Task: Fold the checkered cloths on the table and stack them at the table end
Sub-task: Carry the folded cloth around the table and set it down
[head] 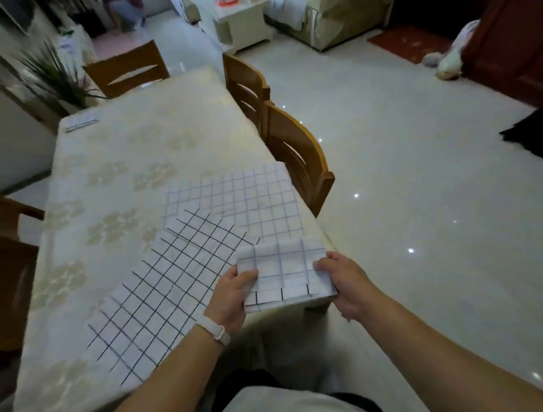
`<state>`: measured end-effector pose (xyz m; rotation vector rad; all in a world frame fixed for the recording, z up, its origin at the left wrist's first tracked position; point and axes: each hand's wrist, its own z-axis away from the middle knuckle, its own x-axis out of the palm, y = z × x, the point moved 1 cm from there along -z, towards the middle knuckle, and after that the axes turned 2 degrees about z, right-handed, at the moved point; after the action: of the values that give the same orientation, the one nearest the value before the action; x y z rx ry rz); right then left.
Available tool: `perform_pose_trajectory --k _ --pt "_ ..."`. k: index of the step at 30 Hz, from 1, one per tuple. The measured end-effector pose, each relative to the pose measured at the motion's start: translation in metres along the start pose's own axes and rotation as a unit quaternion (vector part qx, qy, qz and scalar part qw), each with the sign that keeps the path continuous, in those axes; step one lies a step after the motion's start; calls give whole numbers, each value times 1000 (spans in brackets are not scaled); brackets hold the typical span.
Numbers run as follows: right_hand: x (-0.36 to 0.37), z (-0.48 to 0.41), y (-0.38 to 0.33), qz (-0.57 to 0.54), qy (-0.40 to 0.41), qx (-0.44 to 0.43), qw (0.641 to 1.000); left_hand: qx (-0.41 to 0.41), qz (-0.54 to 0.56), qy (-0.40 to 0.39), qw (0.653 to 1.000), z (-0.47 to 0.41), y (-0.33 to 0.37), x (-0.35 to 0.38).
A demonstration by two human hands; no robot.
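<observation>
One folded cloth [286,273] is held above the near right table [123,164] corner, fingers of left hand [233,297] and right hand [345,283] pinching its sides. Dark-checked cloth [164,282] and blue-checked cloth [249,200] lie unfolded; apparently nothing is stacked yet.

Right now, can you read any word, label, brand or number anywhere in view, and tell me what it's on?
None readable.
White pack at the table's far end: dark markings, too blurred to read.
Orange-red item on the white cabinet at the top edge: no legible text.
Folded cloth held by left hand and right hand: grid lines only.
White wristband: blank.
</observation>
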<state>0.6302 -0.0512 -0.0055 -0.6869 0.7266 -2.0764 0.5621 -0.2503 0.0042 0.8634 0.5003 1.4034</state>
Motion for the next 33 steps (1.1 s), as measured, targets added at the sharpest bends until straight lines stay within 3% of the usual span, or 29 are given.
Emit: perform_pose_trajectory --k 10,16,20,29,33 --pt "-104 -8 -28 -71 124 -30 989 -70 -90 -98 989 -30 -7 125" --pt "-150 -26 -54 -29 200 -35 979 -3 -235 -153 960 -86 -10 190" --pt "-179 -39 -85 -3 253 -42 966 6 -226 -174 958 -115 -3 235" --pt "-231 -56 -136 -52 313 -76 945 -23 -203 -248 947 -156 16 318" --pt "-258 -71 -150 -39 333 -86 938 -7 -210 -239 948 -173 15 352"
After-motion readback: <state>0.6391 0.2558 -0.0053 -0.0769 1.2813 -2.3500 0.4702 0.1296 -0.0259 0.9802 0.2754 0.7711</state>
